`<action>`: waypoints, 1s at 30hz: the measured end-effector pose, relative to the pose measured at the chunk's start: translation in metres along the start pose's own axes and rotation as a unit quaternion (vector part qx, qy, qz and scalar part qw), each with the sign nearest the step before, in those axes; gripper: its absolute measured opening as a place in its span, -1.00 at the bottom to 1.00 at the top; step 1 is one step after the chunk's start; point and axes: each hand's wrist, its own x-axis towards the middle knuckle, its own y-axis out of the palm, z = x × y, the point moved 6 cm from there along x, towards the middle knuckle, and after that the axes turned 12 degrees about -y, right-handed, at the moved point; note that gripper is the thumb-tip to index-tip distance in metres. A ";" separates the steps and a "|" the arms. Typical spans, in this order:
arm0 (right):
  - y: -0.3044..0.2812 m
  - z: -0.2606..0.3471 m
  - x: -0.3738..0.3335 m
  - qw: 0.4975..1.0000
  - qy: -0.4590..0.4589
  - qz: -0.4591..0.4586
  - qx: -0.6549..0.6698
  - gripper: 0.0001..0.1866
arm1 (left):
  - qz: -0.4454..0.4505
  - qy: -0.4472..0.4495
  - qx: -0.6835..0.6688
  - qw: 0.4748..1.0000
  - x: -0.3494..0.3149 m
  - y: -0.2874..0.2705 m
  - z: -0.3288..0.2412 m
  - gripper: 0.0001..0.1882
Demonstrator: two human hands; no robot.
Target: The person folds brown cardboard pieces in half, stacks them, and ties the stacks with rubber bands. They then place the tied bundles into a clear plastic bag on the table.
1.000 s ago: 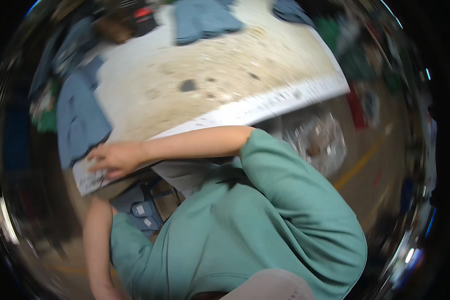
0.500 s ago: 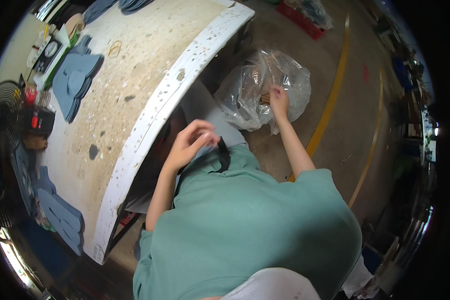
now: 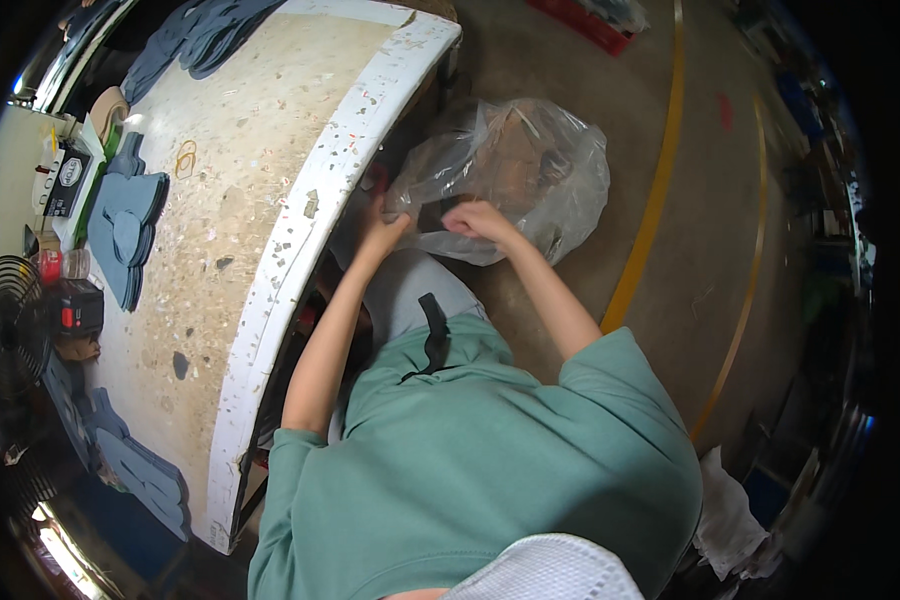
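A large clear plastic bag (image 3: 582, 190) stands open on the floor to the right of the table, with brown material (image 3: 510, 150) showing inside it. At its left rim, my left hand (image 3: 380, 236) is closed, apparently pinching the plastic. My right hand (image 3: 480, 221) is at the near side of the bag's mouth, its fingers curled together. What it holds, if anything, is hidden. Between the two hands is a dark patch that I cannot identify. A black strap (image 3: 433, 335) lies over my lap, below the hands.
The worn white table edge (image 3: 270, 290) runs along my left. On the table are stacked blue-grey cut pieces (image 3: 128, 225), rubber bands (image 3: 185, 158) and a black-and-red battery-like block (image 3: 77, 308). A fan (image 3: 8, 315) stands far left. A red crate (image 3: 585, 22) sits beyond the bag.
My left hand has gone forward from above my lap to the bag's left rim. My right hand has moved left and nearer from inside the bag. The bag's left side now reaches further left.
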 end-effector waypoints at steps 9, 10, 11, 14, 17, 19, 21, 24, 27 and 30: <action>-0.163 0.155 -0.016 0.787 -0.210 -0.350 -0.462 -0.62 | -0.172 0.275 0.068 0.944 -0.043 -0.020 -0.055 -0.12; -0.166 0.179 -0.014 0.753 -0.265 -0.372 -0.473 -0.59 | -0.130 0.278 0.100 0.946 -0.045 -0.014 -0.058 -0.08; -0.170 0.198 -0.011 0.740 -0.289 -0.398 -0.458 -0.59 | -0.117 0.270 0.107 0.950 -0.047 -0.009 -0.061 -0.07; -0.175 0.218 0.001 0.736 -0.346 -0.439 -0.381 -0.56 | -0.098 0.257 0.110 0.955 -0.049 -0.010 -0.073 -0.28; -0.176 0.181 0.026 0.818 -0.277 -0.403 -0.303 -0.51 | -0.155 0.308 -0.012 0.939 -0.057 -0.029 -0.099 -0.64; -0.173 0.123 0.037 0.871 -0.114 -0.417 -0.234 -0.44 | -0.152 0.371 0.040 0.915 -0.066 -0.034 -0.119 -0.67; -0.163 0.078 0.031 0.853 0.022 -0.435 -0.288 -0.16 | -0.116 0.387 0.011 0.915 -0.075 -0.037 -0.134 -0.72; -0.133 0.040 0.042 0.875 0.141 -0.359 -0.292 0.24 | 0.130 0.146 -0.219 0.956 -0.063 -0.029 -0.134 -0.79; -0.119 0.041 0.043 0.806 0.113 -0.419 -0.403 0.08 | 0.234 0.128 -0.356 0.896 -0.064 -0.041 -0.150 -0.67; -0.129 0.038 0.060 0.845 0.032 -0.334 -0.416 -0.03 | 0.221 0.111 -0.340 0.907 -0.062 -0.056 -0.154 -0.49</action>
